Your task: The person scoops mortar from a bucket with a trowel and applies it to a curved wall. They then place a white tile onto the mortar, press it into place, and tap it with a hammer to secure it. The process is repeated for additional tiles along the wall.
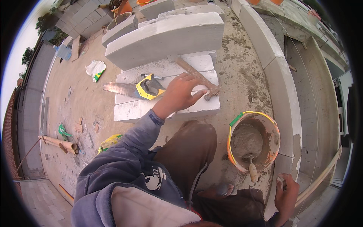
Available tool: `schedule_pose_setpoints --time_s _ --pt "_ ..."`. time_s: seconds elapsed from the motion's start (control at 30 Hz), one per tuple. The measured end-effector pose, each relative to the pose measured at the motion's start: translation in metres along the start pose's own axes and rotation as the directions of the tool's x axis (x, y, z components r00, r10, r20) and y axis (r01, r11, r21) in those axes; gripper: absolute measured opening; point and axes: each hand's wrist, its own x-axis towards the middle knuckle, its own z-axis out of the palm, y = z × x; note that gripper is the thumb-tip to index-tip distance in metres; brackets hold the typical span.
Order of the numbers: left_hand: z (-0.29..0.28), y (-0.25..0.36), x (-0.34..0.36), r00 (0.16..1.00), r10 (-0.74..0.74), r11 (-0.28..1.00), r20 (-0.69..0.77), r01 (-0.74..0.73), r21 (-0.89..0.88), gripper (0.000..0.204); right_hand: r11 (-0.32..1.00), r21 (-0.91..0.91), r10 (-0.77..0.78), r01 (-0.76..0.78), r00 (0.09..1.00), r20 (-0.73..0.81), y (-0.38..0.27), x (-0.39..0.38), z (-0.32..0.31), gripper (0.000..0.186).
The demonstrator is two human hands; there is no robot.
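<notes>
The left hand [180, 94] is out over the white blocks [130, 110], palm down, with its thumb stuck out to the right. Its grip looks loose, with the fingers a bit bent and not closed around anything that I can see. The palm is hidden.

The hammer [196, 73] lies on top of the blocks, just past the fingers and to their right. The fingertips come over the edge of its handle, but I can't tell if they touch it. It is long and lies on a slant. What looks like its head is at the near right end, by the thumb, and the other end points away and to the left. The left hand is much nearer to it than the right.

Just left of the left hand is a saw [150, 87] with a yellow and black handle. Its blade points left.

The right hand [286, 191] is low down by the grey wall [281, 90], well apart from the hammer. Its fingers are curled, and I can't tell if they hold something. Near it is an orange bucket [273, 151] of wet grey mud [245, 139], with a trowel [253, 170] standing in it, handle toward the person.
</notes>
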Motion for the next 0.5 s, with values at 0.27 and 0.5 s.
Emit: schedule_pose_setpoints --time_s 0.27,0.5 --pt "-0.067 -0.141 0.098 0.960 -0.164 0.827 -0.226 0.258 0.499 0.086 0.862 0.196 -0.505 0.468 0.829 0.240 -0.019 0.003 -0.007 0.061" --pt "-0.008 -0.098 0.245 0.971 -0.209 0.851 0.113 0.123 0.510 0.103 0.919 0.364 -0.273 0.151 0.911 0.310 0.013 -0.021 0.022 0.041"
